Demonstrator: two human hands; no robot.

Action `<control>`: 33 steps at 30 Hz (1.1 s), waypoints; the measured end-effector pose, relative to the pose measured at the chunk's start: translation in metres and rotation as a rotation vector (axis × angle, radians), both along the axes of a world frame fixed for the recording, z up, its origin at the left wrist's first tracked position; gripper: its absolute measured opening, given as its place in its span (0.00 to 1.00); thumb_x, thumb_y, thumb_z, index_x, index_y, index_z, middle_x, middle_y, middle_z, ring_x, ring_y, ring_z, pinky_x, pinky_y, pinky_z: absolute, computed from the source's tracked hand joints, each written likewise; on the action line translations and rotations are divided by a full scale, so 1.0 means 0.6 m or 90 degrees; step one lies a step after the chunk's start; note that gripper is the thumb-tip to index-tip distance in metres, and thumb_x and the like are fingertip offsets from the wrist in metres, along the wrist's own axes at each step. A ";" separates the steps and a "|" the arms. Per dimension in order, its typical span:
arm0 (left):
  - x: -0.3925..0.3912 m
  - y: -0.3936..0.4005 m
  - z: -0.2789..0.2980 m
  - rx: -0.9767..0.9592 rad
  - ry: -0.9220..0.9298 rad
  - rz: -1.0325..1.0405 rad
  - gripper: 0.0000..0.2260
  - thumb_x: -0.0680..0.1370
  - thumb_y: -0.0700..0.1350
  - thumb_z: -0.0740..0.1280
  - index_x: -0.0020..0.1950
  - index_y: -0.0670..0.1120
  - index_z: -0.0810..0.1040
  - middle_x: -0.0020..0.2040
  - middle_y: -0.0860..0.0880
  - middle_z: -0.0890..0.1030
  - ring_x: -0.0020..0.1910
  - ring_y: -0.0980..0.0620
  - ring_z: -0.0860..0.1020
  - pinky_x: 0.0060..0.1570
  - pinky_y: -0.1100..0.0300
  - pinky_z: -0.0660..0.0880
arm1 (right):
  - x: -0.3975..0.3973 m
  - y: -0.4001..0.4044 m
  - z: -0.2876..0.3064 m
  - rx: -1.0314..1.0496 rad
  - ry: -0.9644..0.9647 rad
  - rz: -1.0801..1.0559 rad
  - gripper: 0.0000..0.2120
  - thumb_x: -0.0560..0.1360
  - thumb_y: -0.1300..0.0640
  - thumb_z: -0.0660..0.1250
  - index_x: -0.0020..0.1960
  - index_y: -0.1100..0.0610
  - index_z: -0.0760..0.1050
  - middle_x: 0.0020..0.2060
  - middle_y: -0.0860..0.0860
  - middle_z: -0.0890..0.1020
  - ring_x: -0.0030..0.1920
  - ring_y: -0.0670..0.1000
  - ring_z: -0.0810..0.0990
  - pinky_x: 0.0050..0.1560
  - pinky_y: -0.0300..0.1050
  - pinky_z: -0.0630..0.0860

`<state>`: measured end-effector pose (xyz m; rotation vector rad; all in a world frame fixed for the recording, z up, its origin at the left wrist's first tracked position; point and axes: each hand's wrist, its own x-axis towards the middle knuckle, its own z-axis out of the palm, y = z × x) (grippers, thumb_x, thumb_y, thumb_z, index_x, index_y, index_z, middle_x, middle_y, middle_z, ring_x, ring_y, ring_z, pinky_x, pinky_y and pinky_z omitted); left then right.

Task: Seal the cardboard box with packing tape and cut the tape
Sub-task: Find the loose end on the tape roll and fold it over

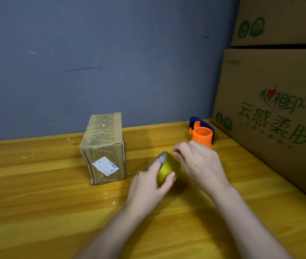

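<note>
- Head view shows the left hand [148,181] wrapped around a roll of packing tape [168,168], with one finger through the core and the thumb pressed on the outer face.
- Right hand [198,161] is at the roll's 1 o'clock edge, with its fingertips pinched together as if picking at the loose end. Whether it has hold of any tape cannot be told.
- Cardboard box [104,148] stands on the wooden surface [36,193] at about 9 o'clock from the roll, near it but apart from both hands. Old glossy tape and a white label show on it.
- Orange and blue tape dispenser [201,132] sits untouched at about 1 o'clock from the hands, beside a large printed carton [272,116].
- Judged from this, the task is at its start. No fresh strip reaches the box, so finding the end, pulling it out, laying it over the seam and cutting all appear left to do.
</note>
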<state>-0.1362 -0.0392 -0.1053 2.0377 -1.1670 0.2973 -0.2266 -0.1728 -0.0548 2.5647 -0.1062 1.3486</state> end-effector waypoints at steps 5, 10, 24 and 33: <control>-0.010 0.002 0.008 0.014 0.042 0.034 0.26 0.70 0.68 0.49 0.58 0.54 0.67 0.37 0.46 0.84 0.38 0.43 0.82 0.41 0.49 0.78 | -0.001 0.013 0.027 -0.027 0.067 0.011 0.10 0.77 0.53 0.58 0.43 0.55 0.75 0.33 0.49 0.80 0.32 0.50 0.78 0.26 0.44 0.74; -0.023 0.003 0.031 -0.050 0.230 -0.003 0.09 0.76 0.59 0.60 0.42 0.55 0.69 0.30 0.49 0.82 0.35 0.47 0.82 0.40 0.47 0.78 | -0.012 0.028 0.060 -0.037 0.085 0.019 0.11 0.77 0.53 0.55 0.44 0.55 0.75 0.32 0.49 0.79 0.31 0.49 0.78 0.24 0.43 0.73; -0.045 0.007 0.077 -0.246 0.661 -0.085 0.14 0.79 0.51 0.62 0.54 0.41 0.74 0.29 0.43 0.77 0.21 0.50 0.75 0.24 0.62 0.73 | -0.003 0.068 0.166 -0.179 0.209 0.093 0.05 0.78 0.55 0.61 0.45 0.55 0.70 0.30 0.49 0.76 0.26 0.49 0.69 0.22 0.43 0.65; -0.059 0.021 0.050 -0.351 0.624 -0.141 0.06 0.79 0.43 0.62 0.44 0.43 0.74 0.31 0.44 0.76 0.26 0.48 0.75 0.28 0.58 0.73 | 0.033 0.034 0.160 -0.023 0.236 0.076 0.07 0.80 0.49 0.55 0.52 0.52 0.67 0.41 0.44 0.78 0.36 0.49 0.78 0.32 0.46 0.75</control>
